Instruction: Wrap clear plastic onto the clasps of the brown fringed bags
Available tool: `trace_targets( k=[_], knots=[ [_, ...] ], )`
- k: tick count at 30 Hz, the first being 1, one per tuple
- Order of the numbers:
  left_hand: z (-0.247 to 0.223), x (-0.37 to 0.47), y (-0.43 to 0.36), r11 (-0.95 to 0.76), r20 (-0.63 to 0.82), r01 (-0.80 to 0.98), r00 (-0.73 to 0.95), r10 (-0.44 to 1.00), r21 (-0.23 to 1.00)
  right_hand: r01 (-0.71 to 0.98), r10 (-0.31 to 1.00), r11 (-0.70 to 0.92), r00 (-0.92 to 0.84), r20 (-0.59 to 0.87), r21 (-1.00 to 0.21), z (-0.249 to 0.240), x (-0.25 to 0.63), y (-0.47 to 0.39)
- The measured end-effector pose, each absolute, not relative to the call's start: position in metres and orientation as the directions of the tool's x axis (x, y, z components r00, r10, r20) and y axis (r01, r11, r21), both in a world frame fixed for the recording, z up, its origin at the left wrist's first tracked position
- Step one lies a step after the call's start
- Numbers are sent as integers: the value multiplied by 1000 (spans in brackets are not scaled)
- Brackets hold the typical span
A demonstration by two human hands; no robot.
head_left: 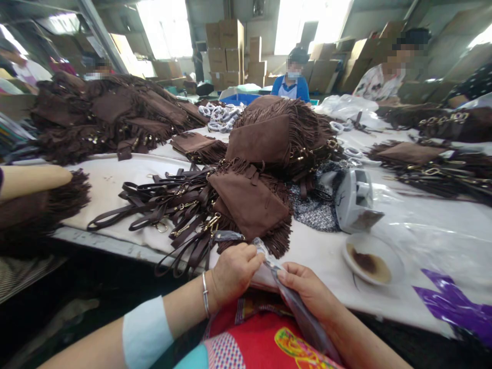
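- Strip (298, 306), 5 o'clock: left hand (237, 267) clenched round its upper end, right hand (306, 285) pinching just below.
- Looks light, limp, slick; probably best pinched firmly, two-handed.
- Desk (313, 252): pale covering; dish (349, 264) at 4 o'clock, fringed bag (249, 202) at centre.
- Dark bag heap (109, 110), 10 o'clock.
- Stacked boxes (226, 51), 12 o'clock; bright windows (165, 31), 11 and 1.

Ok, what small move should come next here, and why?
Probably slide the right hand down the plastic-looking strip while the left hand holds its upper part: both hands grip close together there, and the rest trails across the red cloth.
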State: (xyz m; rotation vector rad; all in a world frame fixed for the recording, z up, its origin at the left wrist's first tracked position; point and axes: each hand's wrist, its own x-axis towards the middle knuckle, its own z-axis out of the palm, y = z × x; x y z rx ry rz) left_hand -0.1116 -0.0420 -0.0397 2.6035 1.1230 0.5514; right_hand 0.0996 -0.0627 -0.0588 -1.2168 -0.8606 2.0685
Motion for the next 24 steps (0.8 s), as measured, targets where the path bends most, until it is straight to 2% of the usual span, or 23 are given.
trace_targets(
  k=[2,3,4,6,7,10,13,16,19,24],
  knots=[
    [-38,-105,-54,-320,93,644,360,928,695,-147,762,-599,-406,-504,-787,-56,98,-65],
    [-37,-101,-59,-76,-63,555,227,972,828,-142,770,-585,-405,-493,-798,-54,97,-66],
    [-36,-96,-62,172,-244,411,130,961,896,-138,776,-573,-408,-481,-808,-53,96,-67],
    [-34,-89,-65,536,-540,65,89,837,842,-128,786,-550,-414,-460,-825,-50,94,-68],
    [-34,-85,-65,621,-609,-89,128,783,779,-118,790,-537,-416,-450,-835,-49,93,-69],
    [-35,-76,-60,672,-631,-398,250,734,624,-80,802,-494,-427,-417,-866,-48,92,-70],
    [-39,-67,-57,645,-635,-542,243,734,539,-75,805,-476,-439,-399,-876,-51,93,-72],
    [-45,-58,-57,566,-593,-559,157,789,606,-97,787,-507,-457,-414,-857,-54,94,-74],
    [-49,-52,-56,491,-530,-466,55,846,736,-96,776,-524,-464,-428,-846,-55,95,-75],
    [-44,-51,-52,416,-446,-361,-1,895,835,98,770,-461,-450,-452,-882,-44,87,-67]
  ],
)
